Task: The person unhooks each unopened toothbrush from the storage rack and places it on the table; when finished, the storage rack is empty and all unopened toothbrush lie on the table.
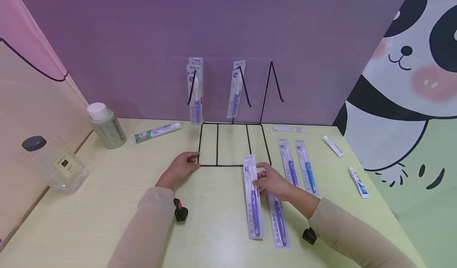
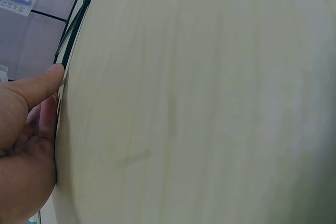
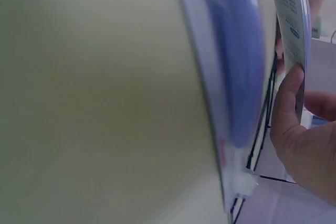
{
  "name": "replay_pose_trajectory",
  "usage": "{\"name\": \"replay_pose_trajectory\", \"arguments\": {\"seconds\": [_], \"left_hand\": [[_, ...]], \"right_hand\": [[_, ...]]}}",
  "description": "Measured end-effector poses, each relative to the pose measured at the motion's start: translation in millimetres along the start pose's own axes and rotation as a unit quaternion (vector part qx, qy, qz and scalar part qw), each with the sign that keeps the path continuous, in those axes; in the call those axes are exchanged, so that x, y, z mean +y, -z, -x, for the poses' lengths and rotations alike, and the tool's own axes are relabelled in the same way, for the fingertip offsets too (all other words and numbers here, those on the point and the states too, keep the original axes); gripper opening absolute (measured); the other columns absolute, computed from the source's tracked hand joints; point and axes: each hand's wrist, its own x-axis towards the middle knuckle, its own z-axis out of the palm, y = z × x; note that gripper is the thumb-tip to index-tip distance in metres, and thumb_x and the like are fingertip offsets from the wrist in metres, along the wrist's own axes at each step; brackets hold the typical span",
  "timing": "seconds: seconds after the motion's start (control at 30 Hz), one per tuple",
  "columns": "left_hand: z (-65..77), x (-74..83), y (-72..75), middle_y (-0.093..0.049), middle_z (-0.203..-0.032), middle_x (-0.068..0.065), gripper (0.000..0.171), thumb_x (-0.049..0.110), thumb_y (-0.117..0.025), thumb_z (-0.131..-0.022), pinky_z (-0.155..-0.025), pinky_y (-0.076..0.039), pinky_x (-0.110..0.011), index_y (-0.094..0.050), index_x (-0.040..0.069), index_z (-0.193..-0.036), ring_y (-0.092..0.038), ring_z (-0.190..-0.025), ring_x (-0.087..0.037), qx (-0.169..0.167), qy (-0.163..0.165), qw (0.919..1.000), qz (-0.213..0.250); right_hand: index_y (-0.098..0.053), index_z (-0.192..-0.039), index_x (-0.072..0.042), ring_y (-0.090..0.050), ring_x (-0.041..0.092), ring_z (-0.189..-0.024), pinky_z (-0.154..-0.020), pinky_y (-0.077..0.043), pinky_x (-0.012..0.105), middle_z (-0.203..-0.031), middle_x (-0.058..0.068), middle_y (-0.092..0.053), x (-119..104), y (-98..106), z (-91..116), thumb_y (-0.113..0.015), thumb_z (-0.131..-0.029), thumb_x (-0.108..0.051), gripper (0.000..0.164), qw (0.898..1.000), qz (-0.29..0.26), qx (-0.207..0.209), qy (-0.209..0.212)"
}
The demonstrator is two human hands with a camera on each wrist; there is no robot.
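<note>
My right hand (image 1: 273,182) pinches a packaged purple toothbrush (image 1: 255,208) by its edge, tilted over the table. In the right wrist view the thumb (image 3: 290,98) presses the printed back of the pack (image 3: 291,22). My left hand (image 1: 180,166) grips the front left corner of a black wire rack (image 1: 217,145), thumb on the wire in the left wrist view. Packaged toothbrushes (image 1: 195,97) hang from the rack's left hook, and one purple toothbrush pack (image 1: 236,89) hangs from the middle hook. The right hook (image 1: 276,81) is bare.
Beside my right hand lie another purple toothbrush pack (image 1: 279,224), a further purple one (image 1: 288,162) and a blue one (image 1: 307,168). Small tubes (image 1: 358,182) lie at the right. Left are a toothpaste tube (image 1: 157,132), a green bottle (image 1: 108,127) and a clear bottle (image 1: 58,168).
</note>
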Motion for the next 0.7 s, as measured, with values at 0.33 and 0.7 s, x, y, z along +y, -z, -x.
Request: {"name": "replay_pose_trajectory", "arguments": {"seconds": [0.33,0.7], "left_hand": [[-2.6,-1.7,1.0,-0.050,-0.111,-0.012,0.047,0.013,-0.063,-0.086,-0.089,-0.035,-0.040,-0.048,0.008,-0.130,-0.045,-0.103,-0.026,-0.002,0.008,1.0000,-0.004],[-1.5,-1.6,0.2,-0.051,-0.111,-0.011,0.047,0.012,-0.063,-0.085,-0.089,-0.035,-0.040,-0.049,0.008,-0.130,-0.045,-0.103,-0.025,-0.003,0.008,0.9999,0.008]], "right_hand": [[-0.031,-0.129,0.000,-0.056,0.026,-0.053,-0.049,-0.050,0.037,-0.085,0.017,-0.051,17,-5,15,-0.062,-0.082,-0.001,0.056,0.996,0.074,0.013,-0.042],[-0.039,-0.130,-0.001,-0.060,0.023,-0.055,-0.046,-0.049,0.030,-0.076,0.008,-0.060,-29,16,3,-0.069,-0.081,-0.017,0.060,0.945,0.321,0.045,-0.044]]}}
